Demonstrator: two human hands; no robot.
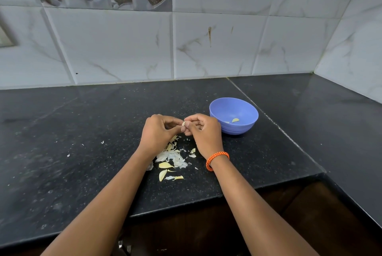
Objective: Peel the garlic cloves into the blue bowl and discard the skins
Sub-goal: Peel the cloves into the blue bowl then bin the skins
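The person stands at a black speckled stone countertop (258, 152) and holds both hands above it, close together, near the middle of the view. The left hand (158, 131) has its fingers curled, and the right hand (203, 131) also has curled fingers. Between them, the fingertips of both hands pinch one small pale garlic clove (183, 123), which is mostly hidden, so only a little part of it shows. The right wrist carries an orange braided bracelet (217, 159).

Just to the right of the right hand stands a round blue plastic bowl (227, 109) on the countertop. Inside it lies one peeled yellowish clove (235, 120), and beside this a smaller pale piece, too small to tell what it is.

Under the hands and wrists, a loose heap of thin white garlic skins (172, 156) lies on the countertop. At the near edge of this heap lie two yellowish cloves (164, 170) and some more scraps. A few tiny white flakes are scattered farther to the left.

Behind the countertop rises a wall of white marble-pattern tiles (217, 49), with some brown stains on it.
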